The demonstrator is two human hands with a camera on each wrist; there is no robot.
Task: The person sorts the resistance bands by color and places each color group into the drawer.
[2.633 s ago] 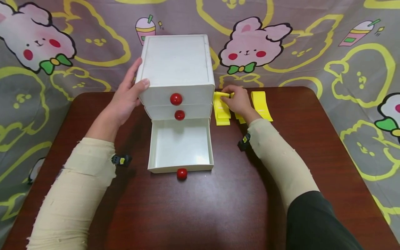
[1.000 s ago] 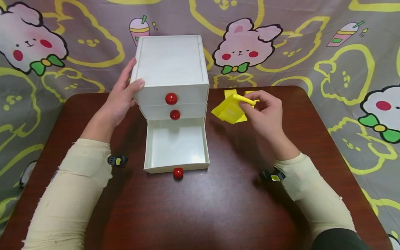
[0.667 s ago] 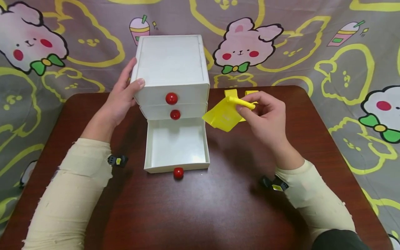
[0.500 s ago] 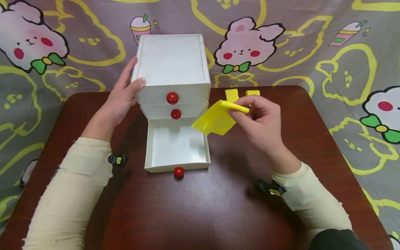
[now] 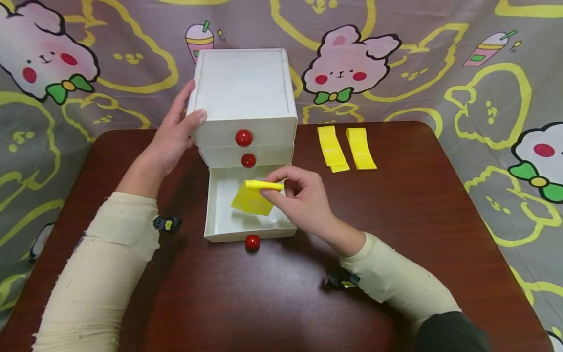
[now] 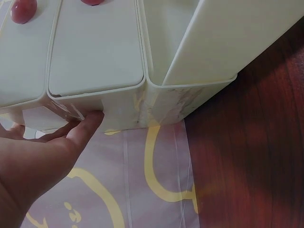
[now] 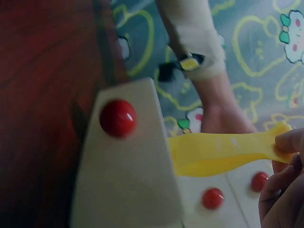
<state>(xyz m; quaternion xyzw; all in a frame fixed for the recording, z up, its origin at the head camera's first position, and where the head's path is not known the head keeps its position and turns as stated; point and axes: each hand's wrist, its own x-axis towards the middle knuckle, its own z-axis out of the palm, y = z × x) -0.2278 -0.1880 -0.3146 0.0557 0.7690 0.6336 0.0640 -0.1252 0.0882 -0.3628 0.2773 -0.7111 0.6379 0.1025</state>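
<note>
A white drawer unit point(image 5: 244, 85) with round red knobs stands at the back of the table, its bottom drawer point(image 5: 215, 215) pulled out. My left hand point(image 5: 169, 134) rests against the unit's left side, thumb at the upper front corner; the left wrist view shows the fingers lying along that side. Over the pulled-out drawer, my right hand point(image 5: 303, 198) pinches a yellow resistance band point(image 5: 252, 200) between thumb and fingers. The band hangs down as a flat loop, which shows in the right wrist view beside the drawer front point(image 7: 128, 166).
To the right of the unit, two more folded yellow bands lie on the brown table: one nearer the unit point(image 5: 333, 149) and one farther right point(image 5: 361, 149). A printed curtain point(image 5: 422, 93) hangs close behind the table.
My right hand has picked the leftmost yellow band off the table and carried it left and toward me, over the drawer. The left hand has stayed against the unit.
</note>
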